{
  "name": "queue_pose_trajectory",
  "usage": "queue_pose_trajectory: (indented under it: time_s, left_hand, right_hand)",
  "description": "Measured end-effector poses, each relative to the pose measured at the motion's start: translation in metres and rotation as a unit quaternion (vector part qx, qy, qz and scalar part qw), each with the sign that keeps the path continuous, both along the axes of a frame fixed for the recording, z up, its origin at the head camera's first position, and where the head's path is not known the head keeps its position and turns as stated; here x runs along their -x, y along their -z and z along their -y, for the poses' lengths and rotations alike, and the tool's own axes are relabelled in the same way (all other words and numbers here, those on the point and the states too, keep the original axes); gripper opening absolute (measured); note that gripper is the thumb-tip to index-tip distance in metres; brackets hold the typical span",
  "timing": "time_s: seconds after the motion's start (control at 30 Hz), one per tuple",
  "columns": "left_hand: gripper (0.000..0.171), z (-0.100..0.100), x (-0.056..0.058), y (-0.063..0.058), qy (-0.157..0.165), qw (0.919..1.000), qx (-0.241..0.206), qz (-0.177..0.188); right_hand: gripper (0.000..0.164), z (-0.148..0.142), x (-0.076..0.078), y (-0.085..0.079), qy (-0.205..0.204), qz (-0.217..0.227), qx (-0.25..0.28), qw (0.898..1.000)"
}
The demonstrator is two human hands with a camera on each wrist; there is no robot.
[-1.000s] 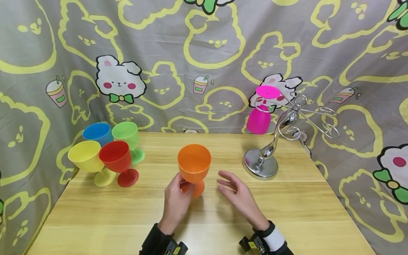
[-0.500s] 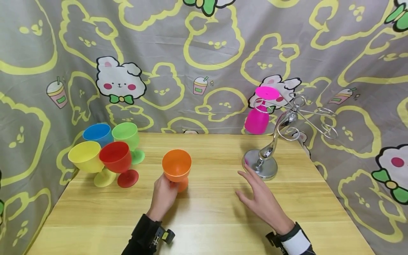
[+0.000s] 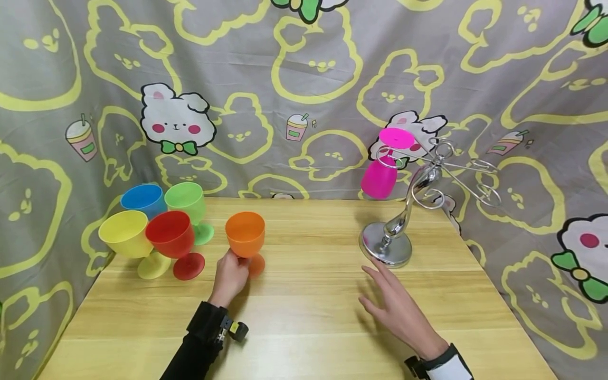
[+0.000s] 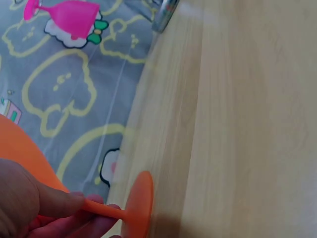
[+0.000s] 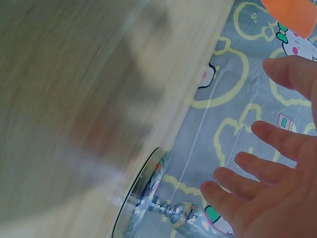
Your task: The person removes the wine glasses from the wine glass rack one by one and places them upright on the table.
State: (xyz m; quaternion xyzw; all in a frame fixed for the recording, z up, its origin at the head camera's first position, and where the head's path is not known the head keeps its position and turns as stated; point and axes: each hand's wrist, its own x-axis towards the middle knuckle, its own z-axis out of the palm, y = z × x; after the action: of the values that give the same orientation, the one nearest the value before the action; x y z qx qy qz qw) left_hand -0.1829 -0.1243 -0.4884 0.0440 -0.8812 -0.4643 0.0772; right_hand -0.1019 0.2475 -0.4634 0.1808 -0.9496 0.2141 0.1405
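My left hand pinches the stem of an orange plastic goblet, which stands upright over the table just right of the red goblet. In the left wrist view the thumb lies along the stem, close to the round orange foot. My right hand holds nothing; its fingers are spread in front of the base of a chrome goblet rack. A magenta goblet hangs upside down from one of the rack's wire loops. In the right wrist view the fingers of my right hand are apart and extended.
At the table's left, a yellow goblet, a blue goblet and a green goblet stand grouped with the red one. The rack's wire loops reach out to the right. A patterned curtain borders the wooden table.
The left hand has carried the orange goblet leftward, toward the other goblets. My right hand has drawn away to the right, near the rack's base.
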Motion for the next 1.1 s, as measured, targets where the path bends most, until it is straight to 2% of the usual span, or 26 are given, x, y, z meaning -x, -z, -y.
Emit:
queue_pose_trajectory:
  time_s: [0.2,0.33,0.57,0.87,1.1]
  left_hand:
    - [0.023,0.008,0.021,0.004,0.007,0.9999,0.0,-0.007]
    - [0.026,0.015,0.037,0.006,0.0,1.0,-0.002,-0.005]
    - [0.026,0.032,0.059,0.002,-0.009,0.9996,-0.014,0.024]
    - [0.026,0.039,0.077,0.008,-0.031,0.9987,-0.038,0.009]
    - [0.023,0.042,0.082,0.009,-0.045,0.9976,-0.05,0.011]
  right_hand:
    - [0.063,0.002,-0.002,0.004,0.001,0.018,0.01,1.0]
    - [0.063,0.007,-0.004,0.006,0.002,0.035,0.015,0.999]
    - [0.062,0.007,-0.007,0.005,0.004,0.043,0.014,0.999]
    - [0.061,0.006,-0.009,0.009,0.004,0.043,0.013,0.999]
    - [0.06,0.005,-0.01,0.01,0.01,0.059,0.007,0.998]
